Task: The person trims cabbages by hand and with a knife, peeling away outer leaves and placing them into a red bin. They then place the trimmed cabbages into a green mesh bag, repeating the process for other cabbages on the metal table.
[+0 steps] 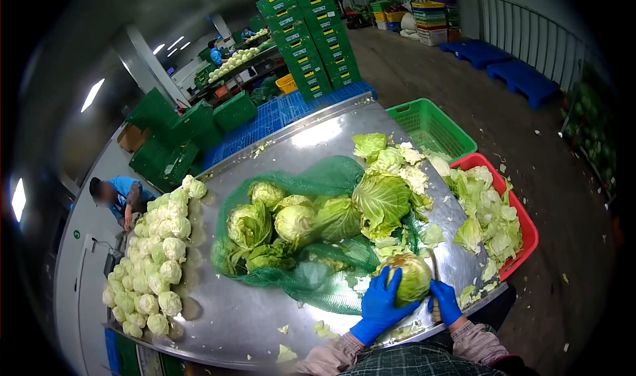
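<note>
A head of cabbage with a browned patch rests near the table's front edge. My left hand, in a blue glove, grips it from the left side. My right hand, also gloved in blue, is closed round the handle of a knife. The knife's narrow blade stands close along the cabbage's right side; whether it touches cannot be made out. Beyond my hands lies a green mesh bag with several untrimmed cabbages in it. Loose outer leaves are heaped beside the bag.
Pale trimmed cabbages are piled at the metal table's left end, near a person in blue. A red crate of leaves and a green crate stand off the right edge. Stacked green crates rise behind.
</note>
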Motion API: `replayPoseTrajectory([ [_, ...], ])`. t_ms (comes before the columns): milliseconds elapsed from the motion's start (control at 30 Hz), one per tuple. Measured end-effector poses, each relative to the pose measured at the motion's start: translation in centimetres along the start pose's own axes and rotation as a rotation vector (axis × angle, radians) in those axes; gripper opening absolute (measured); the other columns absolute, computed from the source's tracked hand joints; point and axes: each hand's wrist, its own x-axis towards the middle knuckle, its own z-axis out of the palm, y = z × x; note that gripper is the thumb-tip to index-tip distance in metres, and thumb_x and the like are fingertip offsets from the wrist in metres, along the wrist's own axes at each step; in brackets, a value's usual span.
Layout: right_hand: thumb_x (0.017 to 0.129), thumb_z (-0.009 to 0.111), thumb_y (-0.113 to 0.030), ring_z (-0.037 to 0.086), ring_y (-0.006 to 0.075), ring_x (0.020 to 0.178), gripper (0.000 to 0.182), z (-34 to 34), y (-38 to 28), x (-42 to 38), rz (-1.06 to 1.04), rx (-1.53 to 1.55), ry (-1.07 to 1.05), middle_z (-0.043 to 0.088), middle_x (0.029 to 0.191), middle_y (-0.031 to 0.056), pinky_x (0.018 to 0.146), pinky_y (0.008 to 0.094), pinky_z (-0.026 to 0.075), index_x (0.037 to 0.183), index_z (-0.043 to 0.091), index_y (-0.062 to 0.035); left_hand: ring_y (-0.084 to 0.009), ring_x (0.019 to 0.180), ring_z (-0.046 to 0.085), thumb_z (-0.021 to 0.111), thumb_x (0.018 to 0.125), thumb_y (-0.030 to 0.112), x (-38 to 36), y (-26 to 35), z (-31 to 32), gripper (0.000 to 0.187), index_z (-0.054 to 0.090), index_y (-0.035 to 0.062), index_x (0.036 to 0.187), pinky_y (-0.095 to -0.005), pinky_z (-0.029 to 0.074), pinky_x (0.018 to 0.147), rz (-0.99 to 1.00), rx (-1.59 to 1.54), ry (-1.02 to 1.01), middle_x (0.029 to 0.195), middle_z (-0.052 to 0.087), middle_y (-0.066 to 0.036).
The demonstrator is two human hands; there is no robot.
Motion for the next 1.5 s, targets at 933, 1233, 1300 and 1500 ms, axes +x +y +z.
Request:
replayPoseTrajectory([
  [933,0.087,0.068,-0.023,0.050,0.0082,0.047,0.043,-2.0,-1.5,2.6,-0.202,-0.027,0.103,0.055,0.070,0.0009,0.042,0.0227,0.039,0.122,0.056,0.0001,-0.0388,0.111,0.054,0.066,0.078,0.044,-2.0,-11.9,4.7,0.086,0.027,0.0071,0.146,-0.0428,0.047,0.089,0.056,0.290,-0.286,0.135,0.046,-0.023],
  [1233,0.085,0.071,-0.025,0.051,0.0084,0.048,0.042,-1.3,-2.6,2.4,-0.211,-0.059,0.145,0.056,0.068,0.0011,0.043,0.0232,0.041,0.116,0.058,-0.0009,-0.0352,0.097,0.061,0.068,0.079,0.034,5.7,-10.1,0.3,0.062,0.047,0.0115,0.133,-0.0422,0.050,0.080,-0.092,0.188,-0.478,0.114,0.061,-0.015],
  [1300,0.085,0.072,-0.025,0.051,0.0085,0.048,0.040,-1.6,-2.3,2.2,-0.213,-0.079,0.134,0.056,0.068,0.0011,0.043,0.0234,0.042,0.114,0.058,-0.0012,-0.0351,0.098,0.061,0.070,0.078,0.035,4.6,-8.5,-1.6,0.061,0.050,0.0115,0.130,-0.0406,0.050,0.081,-0.043,0.033,-0.244,0.115,0.061,-0.015],
  [1500,0.085,0.071,-0.022,0.050,0.0081,0.046,0.031,-1.2,-2.4,1.4,-0.135,-0.020,0.064,0.055,0.066,0.0006,0.042,0.0227,0.040,0.104,0.060,-0.0007,-0.0318,0.120,0.052,0.074,0.072,0.056,3.4,-1.1,0.7,0.100,0.034,-0.0072,0.138,-0.0367,0.044,0.097,-0.434,-0.332,-0.310,0.131,0.049,-0.026],
])
